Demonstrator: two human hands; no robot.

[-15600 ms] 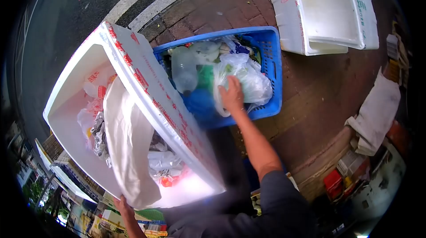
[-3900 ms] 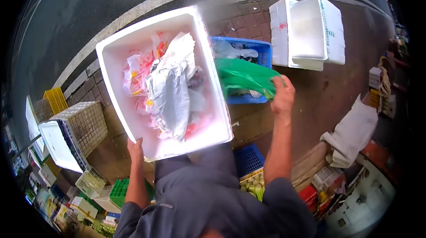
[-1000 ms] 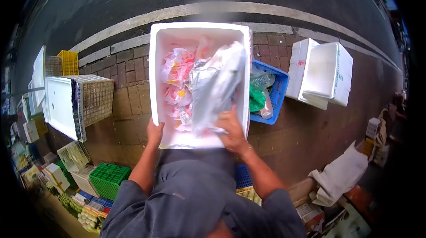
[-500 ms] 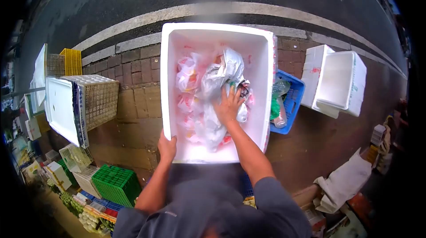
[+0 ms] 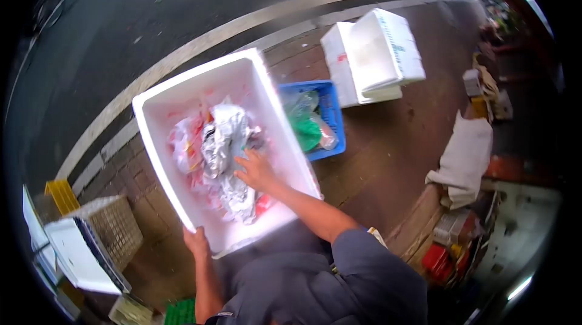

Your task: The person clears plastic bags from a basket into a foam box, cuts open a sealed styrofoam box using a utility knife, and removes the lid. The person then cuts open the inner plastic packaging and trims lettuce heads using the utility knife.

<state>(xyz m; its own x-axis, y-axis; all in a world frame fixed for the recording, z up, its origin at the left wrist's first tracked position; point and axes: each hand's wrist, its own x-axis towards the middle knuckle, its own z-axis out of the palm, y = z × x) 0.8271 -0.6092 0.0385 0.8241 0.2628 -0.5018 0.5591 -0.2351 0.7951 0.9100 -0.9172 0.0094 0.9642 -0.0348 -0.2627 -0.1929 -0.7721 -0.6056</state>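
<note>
In the head view, a large white foam box (image 5: 276,113) is directly before me, turned at an angle. Crumpled silver-white plastic bags (image 5: 233,137) lie in it, with thin white bags printed in red (image 5: 183,146) along the left. My left hand (image 5: 196,243) is closed on the box's near left rim. My right hand (image 5: 253,169) reaches inside and rests on the silver-white bags, fingers apart; the fingertips are slightly blurred.
Beside the box, a blue crate (image 5: 332,125) holds plastic bottles and a green bag. White foam boxes (image 5: 376,52) stand beyond it. A beige crate (image 5: 112,231) is at left, a pale sack (image 5: 465,155) at right. A road (image 5: 194,16) runs past the curb.
My view has swung to the right, so the foam box now appears tilted and further left. My left hand keeps its hold on the rim; my right hand stays on the bags.
</note>
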